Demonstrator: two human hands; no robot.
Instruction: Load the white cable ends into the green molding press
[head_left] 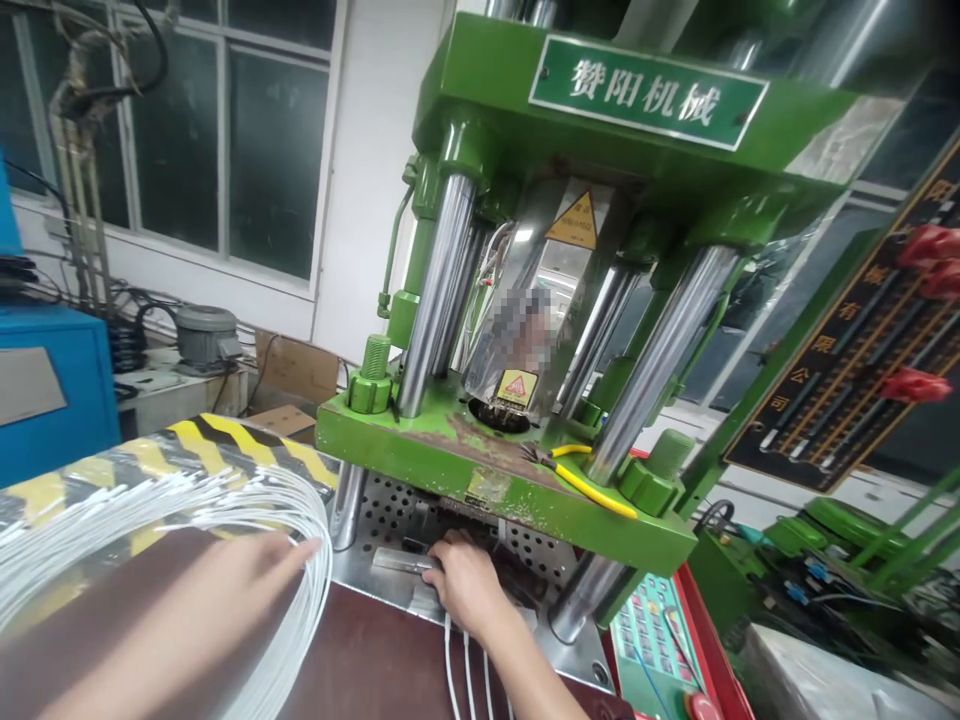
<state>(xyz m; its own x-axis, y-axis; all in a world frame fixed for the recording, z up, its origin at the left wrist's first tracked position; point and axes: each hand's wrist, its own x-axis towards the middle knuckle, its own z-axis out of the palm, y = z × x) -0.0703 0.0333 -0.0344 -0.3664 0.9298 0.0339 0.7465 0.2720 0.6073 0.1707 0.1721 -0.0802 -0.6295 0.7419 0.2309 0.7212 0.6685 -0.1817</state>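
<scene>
While the green press (pixel 600 200) stands over both my hands, its lower platen (pixel 480 470) hangs directly above my right hand (pixel 466 580), with the steel columns (pixel 439 290) rising beyond the knuckles. Below and behind that hand sits the perforated metal bed (pixel 390 515). To the left of my left hand (pixel 225 590) fans the big bundle of white wires (pixel 187 520), lying across the hazard-striped surface (pixel 225 440). The left hand is extended, fingers nearly flat and loosely spread, fingertips touching the outer strands; it grips nothing that I can see. The right hand is curled, fingers tucked under the platen at a small metal block (pixel 401 560); whether it pinches anything I cannot tell. Three white wire ends (pixel 465 670) trail back under its wrist. Yellow-handled pliers (pixel 585 480) rest on the platen, above and right of that hand.

Risk, my judgement: fingers inside the closing zone, so any press cycle would crush them. Pliers could vibrate off the edge. Loose strands could snag the left hand.
</scene>
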